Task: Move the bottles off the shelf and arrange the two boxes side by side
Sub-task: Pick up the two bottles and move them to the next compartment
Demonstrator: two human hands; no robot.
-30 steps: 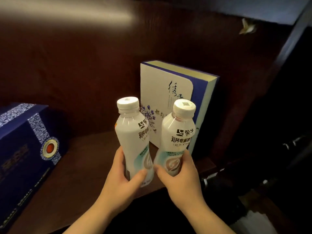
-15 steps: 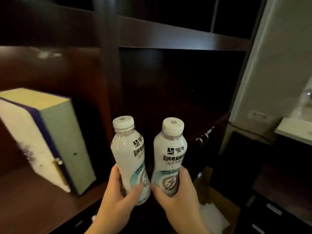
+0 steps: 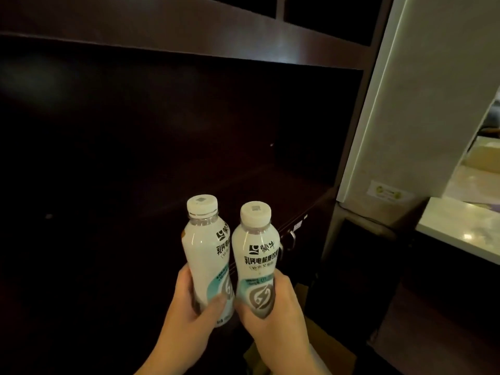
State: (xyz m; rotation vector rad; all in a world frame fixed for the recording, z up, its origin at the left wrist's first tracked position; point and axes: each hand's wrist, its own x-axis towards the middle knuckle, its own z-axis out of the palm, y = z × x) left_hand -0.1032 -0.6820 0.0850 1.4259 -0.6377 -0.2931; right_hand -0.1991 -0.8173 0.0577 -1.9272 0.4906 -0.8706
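I hold two white drink bottles upright, side by side and almost touching, in front of a dark wooden shelf compartment (image 3: 243, 185). My left hand (image 3: 189, 318) grips the lower part of the left bottle (image 3: 204, 255). The right bottle (image 3: 255, 258) has my right hand (image 3: 273, 320) wrapped around its base. Both bottles have white caps and black print on pale labels. Neither box is in view.
A dark shelf board (image 3: 189, 41) runs overhead. A drawer front with a metal handle (image 3: 290, 239) sits just right of the bottles. A pale wall panel (image 3: 419, 117) and a light countertop (image 3: 465, 228) stand at the right. A cardboard piece (image 3: 324, 347) lies below.
The view has swung right along the shelving with both bottles held in my hands. The white and blue box and the dark blue box have left the view.
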